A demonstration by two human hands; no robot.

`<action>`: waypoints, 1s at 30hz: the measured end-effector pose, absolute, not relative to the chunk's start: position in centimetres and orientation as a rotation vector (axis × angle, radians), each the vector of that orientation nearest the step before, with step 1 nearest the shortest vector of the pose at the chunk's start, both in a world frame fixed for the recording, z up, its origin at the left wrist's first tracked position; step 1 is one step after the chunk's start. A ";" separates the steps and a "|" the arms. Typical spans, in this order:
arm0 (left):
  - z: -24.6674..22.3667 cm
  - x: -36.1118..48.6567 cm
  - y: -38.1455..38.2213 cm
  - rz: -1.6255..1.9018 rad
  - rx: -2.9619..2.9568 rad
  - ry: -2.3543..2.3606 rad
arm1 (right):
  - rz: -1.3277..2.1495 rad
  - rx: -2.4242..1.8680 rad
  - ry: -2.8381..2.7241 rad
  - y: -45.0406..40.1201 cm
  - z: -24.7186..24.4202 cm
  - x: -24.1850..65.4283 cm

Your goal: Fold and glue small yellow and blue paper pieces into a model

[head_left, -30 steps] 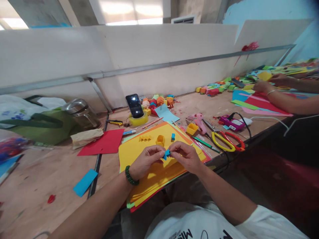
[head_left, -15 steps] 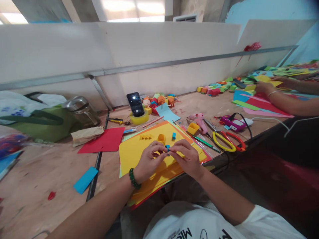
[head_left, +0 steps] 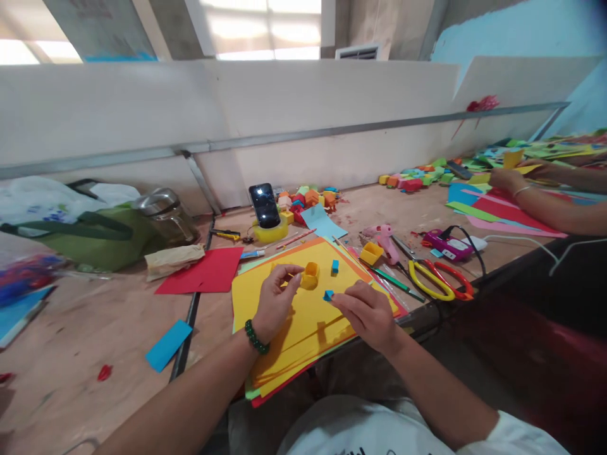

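My right hand point(head_left: 367, 313) pinches a small folded blue paper piece point(head_left: 328, 295) between thumb and fingertips, just above the stacked yellow sheets point(head_left: 279, 338). My left hand point(head_left: 279, 297) has its thumb and forefinger apart, the tips at the left side of a small yellow paper box point(head_left: 310, 274). Whether they touch the box I cannot tell. A small blue paper block point(head_left: 335, 266) stands on the yellow paper to the right of that box. Another yellow paper box point(head_left: 371, 253) rests at the stack's right edge.
To the right lie a green pen-like tool point(head_left: 398, 283), scissors point(head_left: 434, 278), a pink glue gun point(head_left: 389, 243) and a purple power strip point(head_left: 448, 245). A phone point(head_left: 264, 205) leans behind yellow tape point(head_left: 269, 234). Red paper point(head_left: 203, 272) lies left. Another person's hands point(head_left: 509, 182) hold yellow paper far right.
My hands have parted. The left has let go of the blue paper piece and moved to the yellow box; the right keeps the piece, slightly lower. The view has tilted up a little.
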State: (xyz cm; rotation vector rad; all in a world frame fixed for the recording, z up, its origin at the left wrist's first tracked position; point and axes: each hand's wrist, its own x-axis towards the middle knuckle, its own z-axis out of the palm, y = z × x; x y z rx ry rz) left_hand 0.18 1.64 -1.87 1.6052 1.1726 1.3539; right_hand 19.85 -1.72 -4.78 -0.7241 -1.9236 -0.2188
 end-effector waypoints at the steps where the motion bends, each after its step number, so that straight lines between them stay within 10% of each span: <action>1: -2.0 0.0 2.0 1.371 1.621 1.202 | -0.257 -0.742 -1.939 -1.6 -4.6 20.3; 30: 0.3 -3.8 5.1 1.324 1.536 1.621 | -0.142 -1.129 -2.170 -0.6 -0.4 25.5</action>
